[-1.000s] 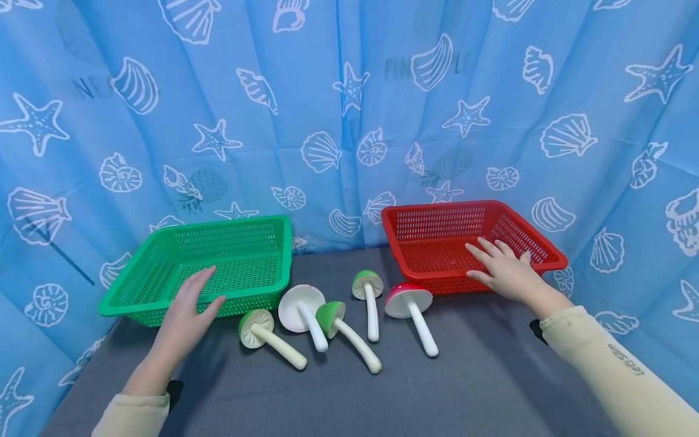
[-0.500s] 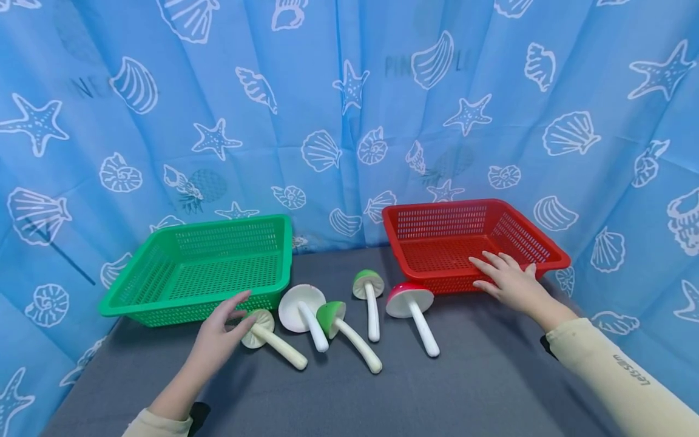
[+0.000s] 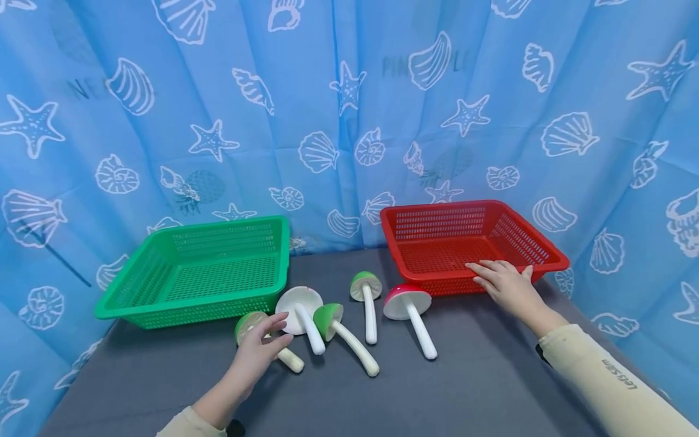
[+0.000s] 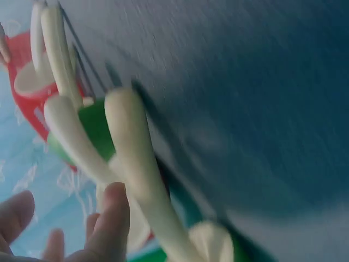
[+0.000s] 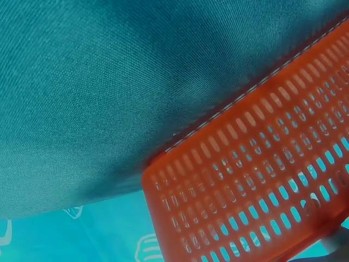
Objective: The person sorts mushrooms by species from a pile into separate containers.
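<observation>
My left hand (image 3: 253, 358) hovers with its fingers spread over a green-capped toy mushroom (image 3: 292, 361), covering part of it in the head view. In the left wrist view, a fingertip (image 4: 114, 196) overlaps a pale stem (image 4: 133, 158). Beside that mushroom lie a wide white-undersided mushroom (image 3: 311, 331) and a green one with a curved stem (image 3: 357, 349). Further right are a small green-capped mushroom (image 3: 370, 312) and a red-capped one (image 3: 420, 328). My right hand (image 3: 510, 291) rests at the front rim of the red basket (image 3: 442, 285), its fingers reaching over the edge.
At the back left of the grey-covered table (image 3: 426, 400) stands a green plastic basket (image 3: 191, 312) with nothing in it. The red basket holds nothing either. A blue curtain (image 3: 349, 152) with shell and starfish prints hangs behind and around the table.
My left hand has moved right and toward me, from in front of the green basket to over the nearest green-capped mushroom. My right hand has lowered slightly onto the red basket's rim.
</observation>
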The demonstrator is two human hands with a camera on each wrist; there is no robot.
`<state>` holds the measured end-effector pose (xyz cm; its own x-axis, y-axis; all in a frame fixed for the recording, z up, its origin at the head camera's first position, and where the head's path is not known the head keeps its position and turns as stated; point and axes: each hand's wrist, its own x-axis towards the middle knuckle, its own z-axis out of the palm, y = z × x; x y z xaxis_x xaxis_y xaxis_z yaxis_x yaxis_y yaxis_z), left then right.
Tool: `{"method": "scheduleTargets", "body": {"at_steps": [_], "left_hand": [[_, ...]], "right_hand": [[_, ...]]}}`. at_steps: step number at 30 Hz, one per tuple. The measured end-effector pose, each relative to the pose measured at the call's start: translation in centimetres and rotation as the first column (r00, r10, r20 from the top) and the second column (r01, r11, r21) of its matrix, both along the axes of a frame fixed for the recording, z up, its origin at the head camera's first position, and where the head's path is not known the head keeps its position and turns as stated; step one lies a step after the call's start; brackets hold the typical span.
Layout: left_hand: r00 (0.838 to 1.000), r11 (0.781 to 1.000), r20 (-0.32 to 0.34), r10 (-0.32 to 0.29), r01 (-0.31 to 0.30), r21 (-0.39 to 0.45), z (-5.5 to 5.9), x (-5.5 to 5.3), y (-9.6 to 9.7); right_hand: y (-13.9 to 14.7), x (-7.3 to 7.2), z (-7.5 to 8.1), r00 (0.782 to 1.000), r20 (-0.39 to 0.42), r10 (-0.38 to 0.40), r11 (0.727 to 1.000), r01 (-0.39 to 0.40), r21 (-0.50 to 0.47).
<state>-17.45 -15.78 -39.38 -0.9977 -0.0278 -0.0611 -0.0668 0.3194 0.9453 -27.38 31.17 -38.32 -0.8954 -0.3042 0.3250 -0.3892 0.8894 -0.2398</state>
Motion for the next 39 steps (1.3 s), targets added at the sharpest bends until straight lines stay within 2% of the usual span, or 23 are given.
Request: {"method": "scheduleTargets", "body": {"at_steps": [1, 5, 9, 17, 21, 27, 35, 39], "left_hand": [[1.000, 1.000, 0.016, -0.001, 0.000, 0.024, -0.2, -0.1, 0.3], [0.996, 0.992, 0.082, 0.025, -0.035, 0.120, -0.7, -0.6, 1.5], [0.993, 0.980, 0.115, 0.036, -0.058, 0.193, -1.2, -1.1, 2.6], [0.988, 0.964, 0.152, 0.022, -0.061, 0.258, -2.0, -2.6, 3.7], [0.982, 0.958, 0.188, 0.021, -0.074, 0.277, -1.9, -3.2, 4.0], [0.975, 0.946, 0.220, 0.016, -0.086, 0.312, -1.7, -3.6, 4.0], [0.979, 0.940, 0.203, 0.012, -0.081, 0.332, -1.0, -3.4, 3.7], [0.982, 0.945, 0.186, 0.023, -0.082, 0.317, -0.3, -3.2, 3.7]], "right_hand": [[-0.1, 0.0, 0.0, 1.000, -0.020, -0.018, 0.999, 0.019, 0.031], [-0.2, 0.1, -0.1, 0.998, -0.040, -0.041, 0.998, 0.043, 0.046], [-0.1, 0.0, -0.1, 0.998, -0.046, -0.049, 0.997, 0.051, 0.059], [0.0, 0.1, -0.1, 0.998, -0.023, -0.050, 0.997, 0.051, 0.057], [0.0, 0.1, 0.1, 0.999, -0.013, -0.051, 0.997, 0.052, 0.054], [-0.2, -0.1, 0.1, 0.998, -0.008, -0.054, 0.997, 0.055, 0.058], [-0.3, -0.2, 0.2, 0.998, 0.014, -0.066, 0.996, 0.065, 0.061], [-0.3, -0.2, 0.2, 0.997, 0.018, -0.070, 0.996, 0.069, 0.059]]}}
